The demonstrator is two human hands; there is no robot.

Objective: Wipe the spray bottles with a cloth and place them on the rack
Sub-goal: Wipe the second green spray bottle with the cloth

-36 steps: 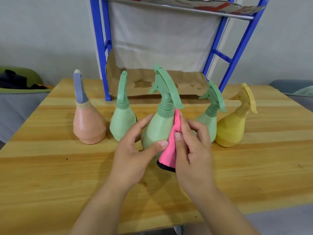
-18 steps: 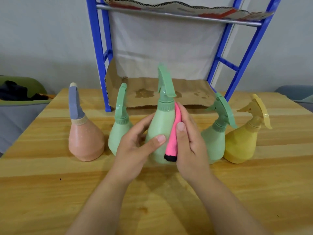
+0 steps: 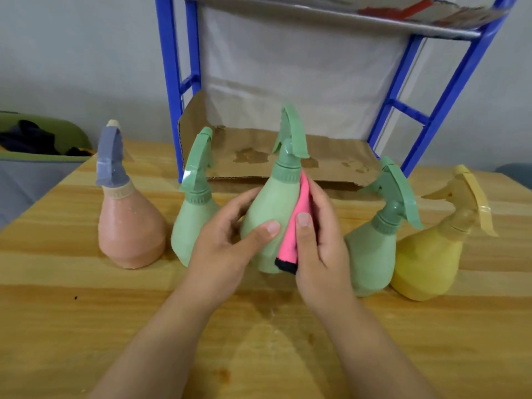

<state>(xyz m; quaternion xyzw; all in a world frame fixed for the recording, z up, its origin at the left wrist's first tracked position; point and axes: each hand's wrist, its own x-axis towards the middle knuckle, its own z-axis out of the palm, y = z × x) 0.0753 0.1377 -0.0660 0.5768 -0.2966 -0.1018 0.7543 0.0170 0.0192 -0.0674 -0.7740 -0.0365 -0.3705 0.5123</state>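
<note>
I hold a light green spray bottle [image 3: 273,208] upright in the middle of the wooden table [image 3: 86,326]. My left hand [image 3: 227,243] grips its left side, thumb across the front. My right hand [image 3: 319,240] presses a folded pink cloth [image 3: 293,234] with a black edge against the bottle's right side. In a row stand a peach bottle with a grey-blue trigger [image 3: 126,223], a green bottle [image 3: 193,214] on the left, another green bottle [image 3: 377,237] and a yellow bottle [image 3: 431,249] on the right. Behind them is the blue rack [image 3: 172,82], its low shelf lined with stained cardboard [image 3: 259,156].
The rack's upper shelf [image 3: 345,15] crosses the top of the view, also holding cardboard. A white sheet hangs behind the rack. A green bin with dark items [image 3: 37,136] sits beyond the table's left edge. Bare table lies in front of my forearms.
The held bottle has been turned so its trigger now points away, and it stands more upright. The pink cloth has slid along its right side. The view has moved closer.
</note>
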